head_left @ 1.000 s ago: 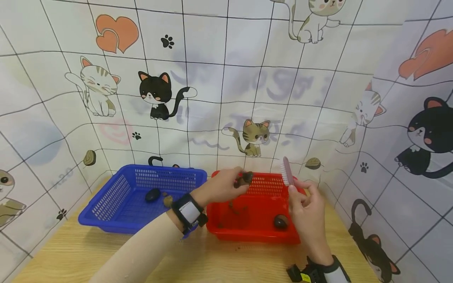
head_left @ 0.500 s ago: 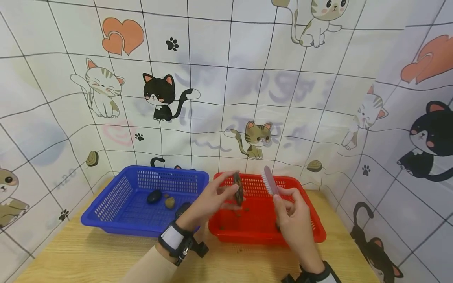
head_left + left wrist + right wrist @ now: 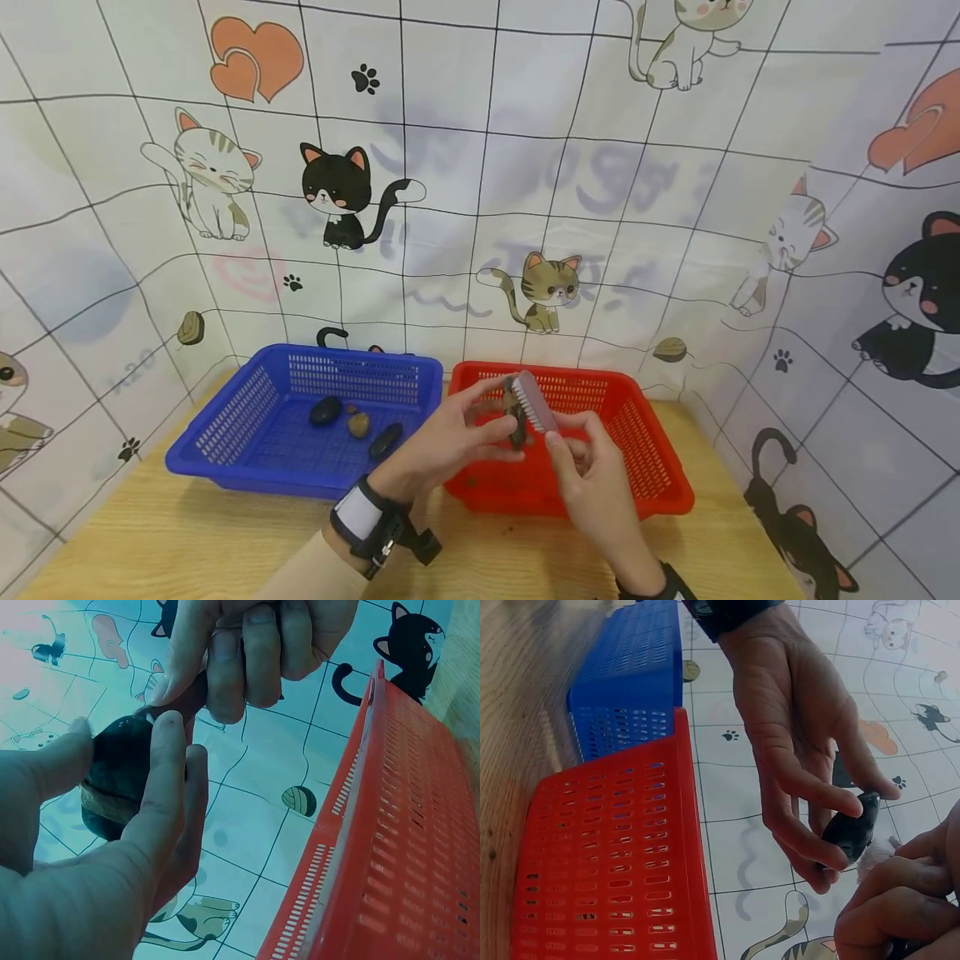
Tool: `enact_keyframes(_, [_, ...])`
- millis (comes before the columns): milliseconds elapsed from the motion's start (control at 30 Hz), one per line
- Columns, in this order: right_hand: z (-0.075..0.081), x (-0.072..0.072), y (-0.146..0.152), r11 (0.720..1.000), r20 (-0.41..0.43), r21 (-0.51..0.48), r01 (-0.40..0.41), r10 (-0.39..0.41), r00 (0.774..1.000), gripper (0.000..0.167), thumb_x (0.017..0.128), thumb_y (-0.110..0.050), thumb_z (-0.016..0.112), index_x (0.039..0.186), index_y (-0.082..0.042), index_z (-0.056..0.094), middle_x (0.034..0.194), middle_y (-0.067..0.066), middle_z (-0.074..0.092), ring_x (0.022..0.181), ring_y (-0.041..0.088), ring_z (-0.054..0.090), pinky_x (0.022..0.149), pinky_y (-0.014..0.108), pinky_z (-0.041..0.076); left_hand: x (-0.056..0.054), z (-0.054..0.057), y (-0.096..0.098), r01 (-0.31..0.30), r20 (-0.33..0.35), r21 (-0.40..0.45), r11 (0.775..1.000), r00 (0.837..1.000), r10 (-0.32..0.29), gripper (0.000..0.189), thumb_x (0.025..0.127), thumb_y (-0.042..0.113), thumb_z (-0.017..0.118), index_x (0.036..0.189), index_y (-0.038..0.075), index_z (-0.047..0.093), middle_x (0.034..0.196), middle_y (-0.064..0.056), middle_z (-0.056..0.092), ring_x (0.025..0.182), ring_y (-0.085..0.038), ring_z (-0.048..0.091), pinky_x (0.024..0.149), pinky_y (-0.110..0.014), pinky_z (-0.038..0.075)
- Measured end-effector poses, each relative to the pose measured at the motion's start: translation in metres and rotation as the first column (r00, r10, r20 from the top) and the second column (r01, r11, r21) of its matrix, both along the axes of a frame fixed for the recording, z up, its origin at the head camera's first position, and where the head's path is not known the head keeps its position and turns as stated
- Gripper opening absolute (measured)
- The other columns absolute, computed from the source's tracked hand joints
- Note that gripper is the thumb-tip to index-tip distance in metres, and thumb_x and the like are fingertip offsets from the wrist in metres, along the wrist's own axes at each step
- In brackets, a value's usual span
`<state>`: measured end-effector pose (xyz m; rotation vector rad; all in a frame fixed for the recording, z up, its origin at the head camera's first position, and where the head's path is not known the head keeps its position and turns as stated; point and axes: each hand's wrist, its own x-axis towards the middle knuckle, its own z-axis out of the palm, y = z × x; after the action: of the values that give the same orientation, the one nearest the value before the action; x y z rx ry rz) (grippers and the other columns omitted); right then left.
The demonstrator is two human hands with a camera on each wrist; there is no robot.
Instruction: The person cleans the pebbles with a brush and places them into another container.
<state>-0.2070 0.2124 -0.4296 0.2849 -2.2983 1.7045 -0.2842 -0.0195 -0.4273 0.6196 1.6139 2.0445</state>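
Note:
Over the red basket (image 3: 663,454), my left hand (image 3: 453,429) holds a dark stone (image 3: 514,423) with brown dirt on it, gripping it between thumb and fingers. The left wrist view shows the stone's (image 3: 116,761) rounded black side with a brownish band. My right hand (image 3: 596,483) pinches a small mauve brush (image 3: 537,403) by its lower end. Its white bristles face left, right against the stone's surface; in the right wrist view the bristles (image 3: 874,855) meet the stone's lower edge. My right hand's fingers hide part of the brush there.
Left of the red basket stands a blue basket (image 3: 225,471) on the wooden table (image 3: 165,533). A black oval stone (image 3: 326,411), a tan stone (image 3: 358,426) and a long dark stone (image 3: 386,442) lie in it. A cat-patterned wall covering (image 3: 450,183) rises close behind.
My left hand has drawn back and turned the stone on edge. My right hand has brought the brush left, from apart to against the stone.

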Motion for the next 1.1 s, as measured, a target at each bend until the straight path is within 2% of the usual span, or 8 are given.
enact_keyframes(133, [-0.0019, 0.0013, -0.0031, 1.000, -0.031, 0.005, 0.012, -0.012, 0.999, 0.028, 0.115, -0.011, 0.074, 0.141, -0.006, 0.064, 0.072, 0.003, 0.058, 0.053, 0.003, 0.040, 0.045, 0.024, 0.038, 0.0009, -0.0022, 0.0005, -0.015, -0.004, 0.024, 1.000, 1.000, 0.015, 0.078, 0.112, 0.019, 0.080, 0.180, 0.030, 0.044, 0.169, -0.022, 0.056, 0.131, -0.035, 0.080, 0.105, -0.048, 0.072])
enact_keyframes(233, [-0.0030, 0.0028, -0.0052, 0.999, -0.058, 0.050, 0.006, -0.003, 0.998, 0.028, 0.115, -0.013, 0.075, 0.141, -0.008, 0.064, 0.073, 0.005, 0.064, 0.053, 0.002, 0.041, 0.046, 0.024, 0.039, 0.0025, -0.0038, 0.0022, -0.036, -0.006, 0.026, 0.999, 0.999, 0.036, 0.078, 0.111, 0.020, 0.083, 0.179, 0.030, 0.047, 0.165, -0.020, 0.061, 0.131, -0.034, 0.081, 0.103, -0.047, 0.073])
enact_keyframes(400, [-0.0042, 0.0039, -0.0079, 0.993, -0.106, 0.120, 0.005, 0.008, 0.994, 0.028, 0.114, -0.011, 0.075, 0.140, -0.007, 0.063, 0.071, -0.002, 0.067, 0.053, -0.001, 0.041, 0.046, 0.022, 0.039, 0.0060, -0.0022, 0.0035, -0.037, -0.029, -0.001, 0.999, 0.999, 0.037, 0.082, 0.109, 0.020, 0.084, 0.180, 0.032, 0.045, 0.162, -0.019, 0.066, 0.133, -0.043, 0.082, 0.103, -0.049, 0.072])
enact_keyframes(533, [-0.0052, 0.0029, -0.0088, 0.991, -0.126, 0.135, 0.021, -0.004, 0.992, 0.028, 0.114, -0.009, 0.074, 0.139, -0.007, 0.064, 0.071, -0.005, 0.067, 0.053, -0.002, 0.040, 0.046, 0.022, 0.038, 0.0065, -0.0011, 0.0029, -0.040, -0.056, -0.023, 0.999, 0.998, 0.039, 0.083, 0.110, 0.019, 0.083, 0.181, 0.033, 0.043, 0.160, -0.021, 0.067, 0.133, -0.043, 0.082, 0.106, -0.049, 0.071])
enact_keyframes(733, [-0.0052, 0.0010, -0.0088, 0.987, -0.112, 0.152, 0.053, -0.036, 0.993, 0.026, 0.114, -0.008, 0.074, 0.138, -0.007, 0.065, 0.073, -0.004, 0.067, 0.054, 0.001, 0.042, 0.048, 0.022, 0.039, 0.0065, -0.0011, 0.0021, -0.089, -0.055, -0.034, 0.995, 0.995, 0.087, 0.082, 0.109, 0.023, 0.085, 0.180, 0.036, 0.045, 0.163, -0.020, 0.067, 0.129, -0.039, 0.084, 0.108, -0.047, 0.071])
enact_keyframes(933, [-0.0034, 0.0020, -0.0086, 0.992, -0.043, 0.126, 0.026, -0.021, 0.999, 0.026, 0.113, -0.010, 0.076, 0.136, -0.011, 0.066, 0.078, 0.002, 0.068, 0.056, 0.004, 0.044, 0.051, 0.023, 0.040, 0.0072, 0.0000, 0.0006, -0.161, -0.049, 0.011, 0.987, 0.986, 0.162, 0.078, 0.111, 0.016, 0.082, 0.178, 0.035, 0.049, 0.162, -0.022, 0.066, 0.133, -0.042, 0.082, 0.108, -0.048, 0.071])
enact_keyframes(1000, [-0.0034, 0.0028, -0.0091, 0.992, -0.045, 0.128, 0.018, -0.012, 0.999, 0.026, 0.112, -0.012, 0.078, 0.135, -0.011, 0.067, 0.076, 0.000, 0.067, 0.056, 0.004, 0.044, 0.050, 0.023, 0.039, 0.0079, -0.0005, 0.0008, -0.173, -0.058, -0.008, 0.985, 0.983, 0.173, 0.078, 0.110, 0.016, 0.082, 0.178, 0.034, 0.049, 0.158, -0.020, 0.069, 0.130, -0.042, 0.083, 0.109, -0.047, 0.071])
enact_keyframes(1100, [-0.0045, 0.0033, -0.0101, 0.988, -0.092, 0.153, 0.021, -0.007, 0.996, 0.025, 0.112, -0.011, 0.078, 0.134, -0.010, 0.067, 0.072, -0.004, 0.065, 0.055, 0.002, 0.042, 0.049, 0.022, 0.039, 0.0099, -0.0010, 0.0021, -0.155, -0.067, -0.062, 0.986, 0.986, 0.151, 0.079, 0.110, 0.016, 0.083, 0.179, 0.032, 0.048, 0.154, -0.018, 0.073, 0.123, -0.040, 0.087, 0.111, -0.049, 0.070])
